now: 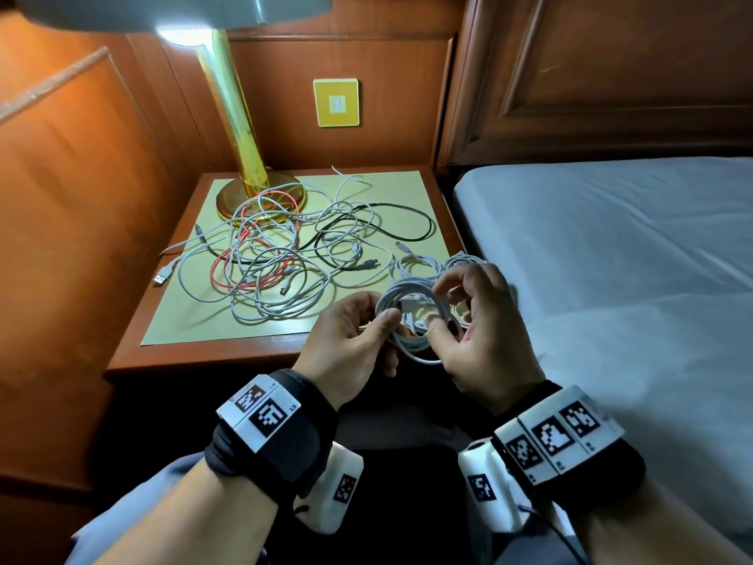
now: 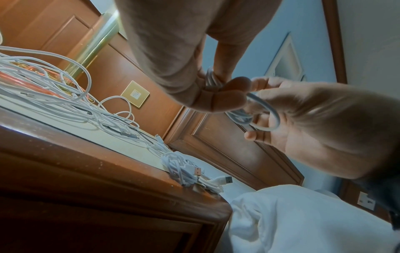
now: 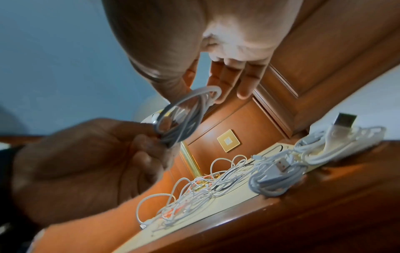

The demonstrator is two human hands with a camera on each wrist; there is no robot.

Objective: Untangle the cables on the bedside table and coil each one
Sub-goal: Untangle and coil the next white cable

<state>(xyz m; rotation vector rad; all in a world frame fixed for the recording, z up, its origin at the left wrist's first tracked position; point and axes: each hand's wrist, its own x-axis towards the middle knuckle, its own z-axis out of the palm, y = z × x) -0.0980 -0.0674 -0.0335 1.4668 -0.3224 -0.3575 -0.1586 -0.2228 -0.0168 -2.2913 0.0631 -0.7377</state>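
Observation:
A small white cable coil hangs in front of the bedside table's front right corner, held by both hands. My left hand pinches its left side under the thumb. My right hand curls its fingers round the right side; in the right wrist view the thumb and fingers pinch the coil. A loose tangle of white, red and black cables covers the tabletop. Two coiled white cables lie at the table's right edge, just behind my hands.
A brass lamp stands at the table's back left, its base under part of the tangle. A yellow wall switch plate sits on the wood panelling. The bed with a white sheet runs along the right.

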